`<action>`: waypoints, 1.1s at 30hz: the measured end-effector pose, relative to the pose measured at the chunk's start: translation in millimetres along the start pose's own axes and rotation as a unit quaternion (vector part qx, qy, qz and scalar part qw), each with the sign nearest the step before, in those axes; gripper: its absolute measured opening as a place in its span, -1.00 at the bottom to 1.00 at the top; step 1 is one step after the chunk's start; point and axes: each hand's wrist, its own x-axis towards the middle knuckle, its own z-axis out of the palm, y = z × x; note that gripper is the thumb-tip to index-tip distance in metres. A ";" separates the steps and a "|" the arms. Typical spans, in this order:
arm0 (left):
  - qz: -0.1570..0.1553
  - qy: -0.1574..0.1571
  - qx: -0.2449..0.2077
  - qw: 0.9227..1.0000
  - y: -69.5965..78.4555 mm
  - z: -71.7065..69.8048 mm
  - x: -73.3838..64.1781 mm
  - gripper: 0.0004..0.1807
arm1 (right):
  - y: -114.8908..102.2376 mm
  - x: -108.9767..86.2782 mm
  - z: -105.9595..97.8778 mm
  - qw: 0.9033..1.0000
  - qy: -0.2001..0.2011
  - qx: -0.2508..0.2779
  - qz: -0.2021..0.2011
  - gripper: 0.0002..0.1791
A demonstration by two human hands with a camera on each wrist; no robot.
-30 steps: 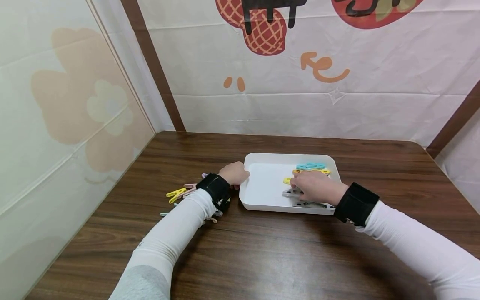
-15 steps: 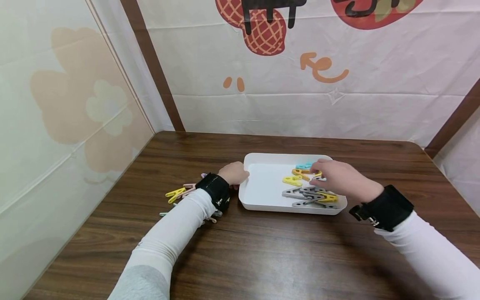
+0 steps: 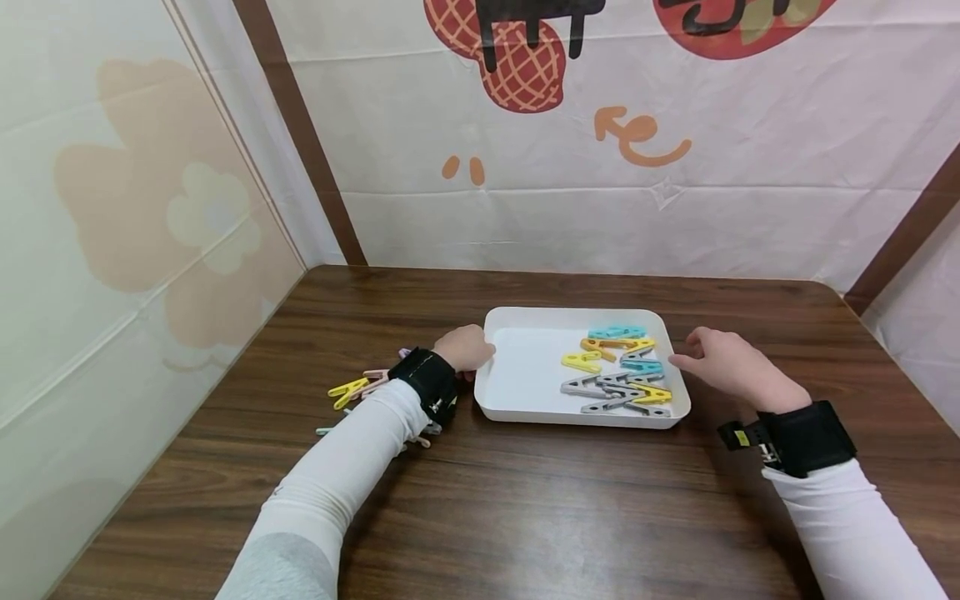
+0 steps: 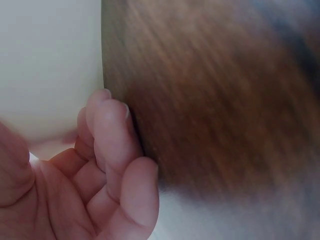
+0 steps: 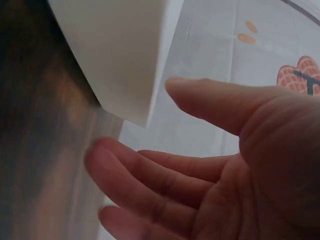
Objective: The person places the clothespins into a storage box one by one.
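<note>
A white tray (image 3: 517, 367) lies on the table, with several clothespins in its right half: gray clothespins (image 3: 588, 387) in front, a yellow clothespin (image 3: 581, 362) and blue clothespins (image 3: 617, 332) farther back. My left hand (image 3: 463, 348) holds the tray's left edge; in the left wrist view its curled fingers (image 4: 117, 135) lie against the tray wall. Just off the tray's right edge is my right hand (image 3: 723, 364), holding nothing. In the right wrist view its thumb and fingers are spread apart near a corner of the tray (image 5: 125, 65).
More clothespins lie left of the tray, partly hidden by the left forearm, among them a yellow clothespin (image 3: 348, 390) and a pink clothespin (image 3: 375, 379). The brown wooden table (image 3: 570, 500) meets a printed cloth wall (image 3: 562, 225) at the back.
My right hand has lifted away from the clothespins and moved right, out past the tray's right edge. The left hand has stayed at the left edge.
</note>
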 end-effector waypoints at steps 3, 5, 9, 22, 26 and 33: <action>0.000 0.000 0.001 1.000 1.4 -0.1 -0.1 -0.69 | 3.7 4.3 3.8 0.999 -0.027 0.030 0.009 -0.32; -0.001 -0.001 0.001 1.000 1.6 0.2 0.4 -0.68 | 5.1 7.8 7.5 0.998 -0.039 0.048 0.012 -0.34; -0.003 -0.001 0.004 1.000 0.5 0.9 2.7 -0.68 | 6.0 15.4 17.2 0.996 -0.053 0.073 0.011 -0.38; 0.001 -0.012 0.007 1.000 2.5 -2.9 -0.2 -0.67 | 6.3 25.4 35.0 0.993 -0.064 0.090 0.028 -0.46; 0.006 -0.012 0.008 1.000 -0.8 -1.8 1.4 -0.67 | 6.0 25.9 36.8 0.992 -0.069 0.097 0.032 -0.46; 0.018 -0.020 -0.031 0.999 -6.2 -9.5 -1.7 -0.53 | 5.5 24.7 38.0 0.993 -0.058 0.096 0.026 -0.47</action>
